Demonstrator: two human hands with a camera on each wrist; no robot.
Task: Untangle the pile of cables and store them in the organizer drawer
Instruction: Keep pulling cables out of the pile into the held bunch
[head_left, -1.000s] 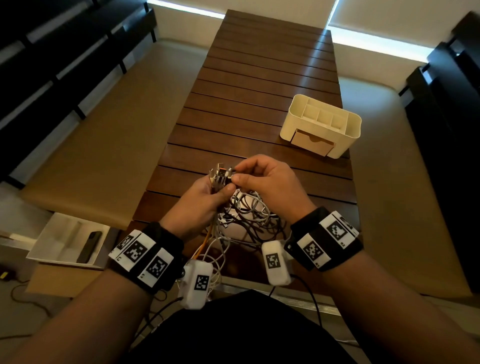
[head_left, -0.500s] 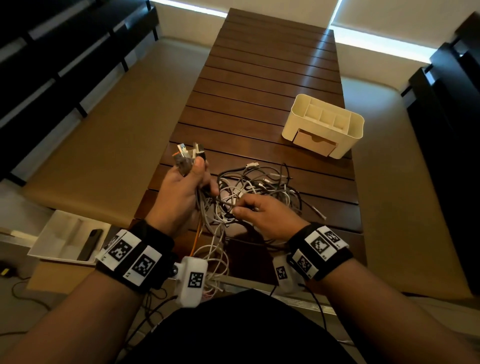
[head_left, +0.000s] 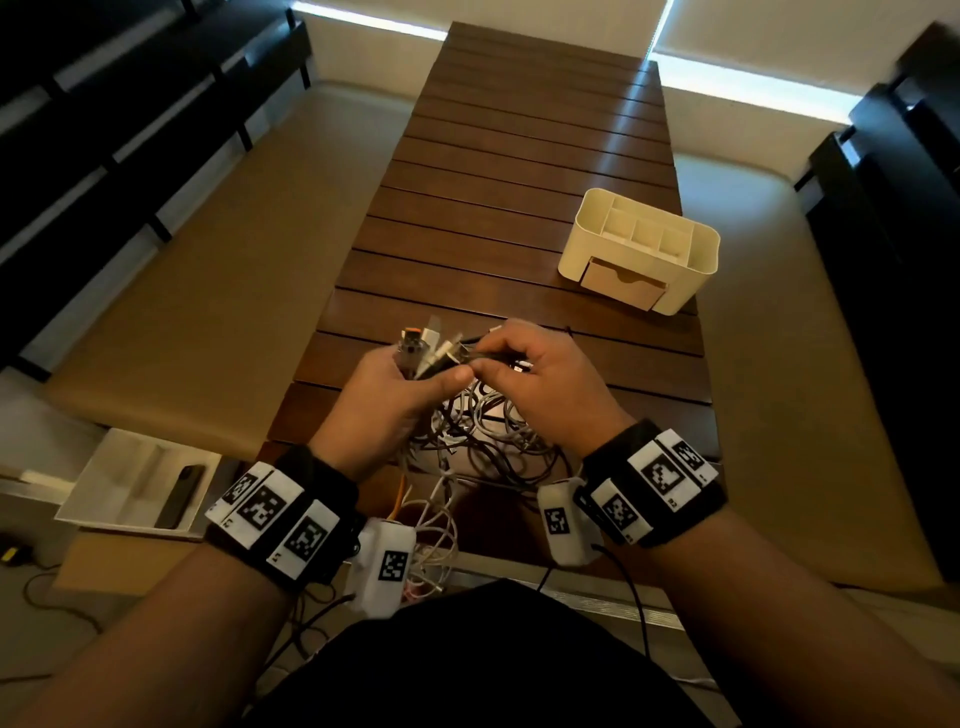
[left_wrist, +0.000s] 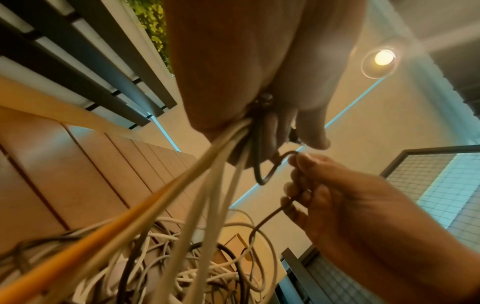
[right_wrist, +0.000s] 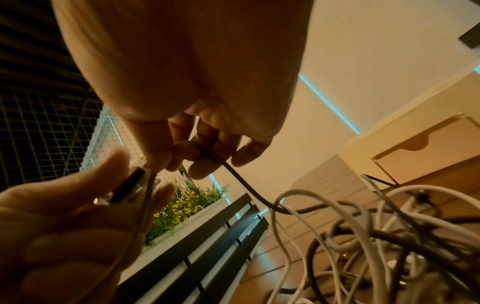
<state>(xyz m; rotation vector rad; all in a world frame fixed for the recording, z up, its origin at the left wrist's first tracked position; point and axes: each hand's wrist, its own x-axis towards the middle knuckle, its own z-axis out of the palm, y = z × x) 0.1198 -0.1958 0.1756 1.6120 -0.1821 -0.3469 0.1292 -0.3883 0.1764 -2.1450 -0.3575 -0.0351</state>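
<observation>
- A long, dark, slatted wooden tabletop (head_left: 519, 171) runs away from the viewer; its far half lies bare, with padded tan benches along both long edges.
- A tangled pile of cables (head_left: 483, 431), white, grey and black, sits at the near edge of the tabletop, some strands hanging over that edge.
- A cream organizer (head_left: 641, 254) stands near the right edge of the tabletop, well apart from the pile. Its open top compartments look empty, and its drawer (head_left: 623, 283) is closed.
- The left hand (head_left: 384, 410) has its grip curled round a bunch of cable ends (head_left: 426, 348) raised above the pile.
- The right hand (head_left: 545, 384), touching the left, pinches a single dark cable (left_wrist: 270, 174) between thumb and fingertips.
- A white tray (head_left: 98, 483) holding a dark phone-like object (head_left: 182, 493) lies on the floor, lower left.
</observation>
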